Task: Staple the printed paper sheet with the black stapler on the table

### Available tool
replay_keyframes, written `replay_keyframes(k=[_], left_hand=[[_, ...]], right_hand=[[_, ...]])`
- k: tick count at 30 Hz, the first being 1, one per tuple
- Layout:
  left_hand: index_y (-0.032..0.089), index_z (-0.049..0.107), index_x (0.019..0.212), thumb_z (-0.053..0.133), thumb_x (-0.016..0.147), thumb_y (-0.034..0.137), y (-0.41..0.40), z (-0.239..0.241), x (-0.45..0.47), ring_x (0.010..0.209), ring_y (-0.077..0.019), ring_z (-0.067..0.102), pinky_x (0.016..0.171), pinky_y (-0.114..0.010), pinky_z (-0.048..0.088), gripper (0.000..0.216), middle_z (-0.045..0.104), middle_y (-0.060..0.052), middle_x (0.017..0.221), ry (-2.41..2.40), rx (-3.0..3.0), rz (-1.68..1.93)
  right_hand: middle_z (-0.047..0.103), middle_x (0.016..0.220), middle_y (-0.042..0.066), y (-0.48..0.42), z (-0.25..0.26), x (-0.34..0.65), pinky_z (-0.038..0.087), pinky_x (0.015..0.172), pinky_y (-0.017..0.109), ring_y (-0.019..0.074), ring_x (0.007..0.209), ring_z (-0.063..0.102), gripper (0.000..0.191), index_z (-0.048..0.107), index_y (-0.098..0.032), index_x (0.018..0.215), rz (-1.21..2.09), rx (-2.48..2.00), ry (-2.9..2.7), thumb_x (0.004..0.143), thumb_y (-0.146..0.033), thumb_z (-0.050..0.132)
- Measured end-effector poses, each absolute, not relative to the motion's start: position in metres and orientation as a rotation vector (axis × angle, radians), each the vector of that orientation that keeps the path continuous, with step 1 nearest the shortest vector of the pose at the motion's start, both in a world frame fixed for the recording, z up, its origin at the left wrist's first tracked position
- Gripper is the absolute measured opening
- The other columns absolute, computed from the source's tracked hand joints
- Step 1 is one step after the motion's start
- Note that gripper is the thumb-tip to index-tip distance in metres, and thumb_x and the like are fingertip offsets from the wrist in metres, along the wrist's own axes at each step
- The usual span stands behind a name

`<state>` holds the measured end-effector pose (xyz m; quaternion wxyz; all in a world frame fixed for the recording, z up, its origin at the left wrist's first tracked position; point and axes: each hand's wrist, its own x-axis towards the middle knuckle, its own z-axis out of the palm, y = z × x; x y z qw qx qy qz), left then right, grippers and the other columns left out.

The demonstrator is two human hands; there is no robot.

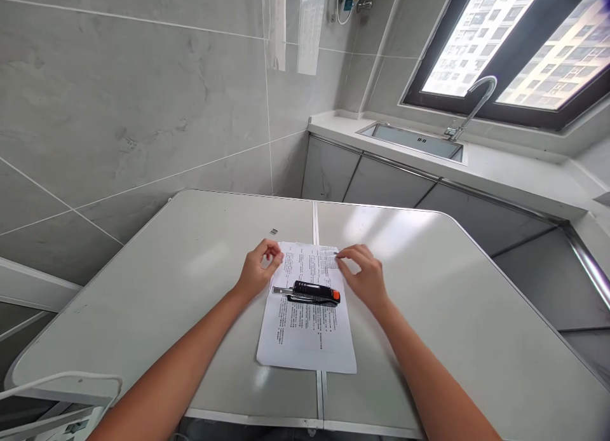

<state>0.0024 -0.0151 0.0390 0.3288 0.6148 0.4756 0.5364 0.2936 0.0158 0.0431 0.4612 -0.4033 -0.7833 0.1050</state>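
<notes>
A black stapler [312,291] with an orange end lies across a printed sheet of paper [305,358], its silver metal part sticking out to the left. At the far left edge of the paper, my left hand [260,264] has its thumb and forefinger curled together. What is between those fingertips, if anything, is hidden. Over the far right edge, my right hand [366,274] is closed in a pinch, with a tiny dark spot at its fingertips that is too small to name. A small strip of staples [274,231] lies on the table beyond my left hand.
The pale folding table [457,320] has a metal seam down its middle. A grey tiled wall [143,98] rises behind it. At the back right are a counter with a sink [414,141], a curved faucet [476,107] and a window. A white metal frame [61,377] stands at lower left.
</notes>
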Motion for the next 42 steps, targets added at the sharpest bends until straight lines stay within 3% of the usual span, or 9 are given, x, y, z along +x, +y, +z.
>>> replay_keyframes(k=[2,7,15,19,25,29,34,39,42], left_hand=[[0.024,0.067,0.095,0.066,0.094,0.027,-0.004,0.03,-0.01,0.089,-0.0247,0.057,0.092,-0.038,0.044,0.003,0.065,-0.005,0.089,1.503,1.771,1.351],[0.022,0.067,0.101,0.058,0.09,0.018,0.025,0.016,-0.03,0.107,-0.033,0.057,0.096,-0.047,0.046,0.015,0.065,-0.013,0.109,1.812,1.984,1.102],[0.02,0.07,0.115,0.055,0.089,0.016,0.074,0.005,-0.034,0.136,-0.0336,0.05,0.119,-0.05,0.033,0.03,0.062,-0.016,0.14,1.649,2.029,0.99],[0.023,0.072,0.105,0.056,0.092,0.02,0.071,-0.004,-0.038,0.126,-0.0338,0.056,0.115,-0.05,0.037,0.021,0.07,-0.015,0.126,1.684,2.04,0.979],[0.024,0.066,0.087,0.06,0.093,0.027,0.043,0.007,-0.038,0.093,-0.0302,0.063,0.089,-0.043,0.049,0.009,0.071,-0.011,0.094,1.781,1.97,1.034],[0.022,0.066,0.093,0.068,0.091,0.035,0.019,0.017,-0.027,0.083,-0.0238,0.067,0.08,-0.037,0.052,0.014,0.074,-0.008,0.093,1.721,1.609,1.208],[0.021,0.059,0.101,0.074,0.09,0.047,-0.003,0.023,-0.013,0.079,-0.0211,0.072,0.069,-0.033,0.056,0.033,0.078,-0.013,0.104,1.304,1.303,1.309],[0.019,0.064,0.106,0.077,0.089,0.047,-0.008,0.02,-0.006,0.06,-0.0131,0.061,0.059,-0.027,0.053,0.036,0.077,-0.009,0.093,1.221,1.287,1.271],[0.018,0.069,0.112,0.074,0.092,0.048,-0.008,0.017,-0.002,0.061,-0.0127,0.06,0.056,-0.026,0.052,0.036,0.076,-0.008,0.091,1.195,1.332,1.253]], right_hand=[[0.071,0.088,0.005,0.038,0.029,0.323,0.051,0.075,0.04,0.024,0.084,0.062,0.013,0.069,-0.024,0.087,0.209,-1.206,-1.941,0.093,-0.022,0.058],[0.068,0.09,0.008,0.069,-0.002,0.369,0.048,0.074,0.038,0.025,0.085,0.061,0.02,0.07,-0.022,0.083,0.272,-1.61,-1.999,0.089,-0.027,0.052],[0.063,0.121,0.015,0.075,-0.015,0.363,0.048,0.086,0.048,0.0334,0.109,0.054,0.039,0.066,-0.022,0.129,0.157,-1.633,-2.085,0.096,-0.028,0.046],[0.061,0.122,0.015,0.077,-0.019,0.365,0.049,0.09,0.048,0.0329,0.111,0.052,0.039,0.065,-0.022,0.128,0.148,-1.626,-2.042,0.093,-0.022,0.047],[0.06,0.117,0.015,0.078,-0.024,0.363,0.049,0.092,0.052,0.0343,0.11,0.052,0.036,0.069,-0.022,0.122,0.175,-1.621,-2.003,0.094,-0.023,0.046],[0.061,0.119,0.015,0.078,-0.021,0.364,0.05,0.092,0.052,0.0335,0.111,0.053,0.038,0.069,-0.02,0.125,0.196,-1.601,-1.991,0.094,-0.022,0.046],[0.066,0.104,0.009,0.059,0.007,0.348,0.053,0.087,0.044,0.0265,0.102,0.06,0.022,0.071,-0.023,0.105,0.235,-1.3,-1.875,0.099,-0.023,0.049],[0.068,0.102,0.008,0.012,0.041,0.305,0.052,0.085,0.039,0.0229,0.099,0.061,0.014,0.067,-0.023,0.104,0.458,-0.831,-2.094,0.104,-0.032,0.056],[0.068,0.111,0.009,-0.011,0.049,0.282,0.051,0.085,0.039,0.0242,0.1,0.061,0.04,0.062,-0.023,0.121,0.604,-0.692,-2.404,0.095,-0.051,0.071]])
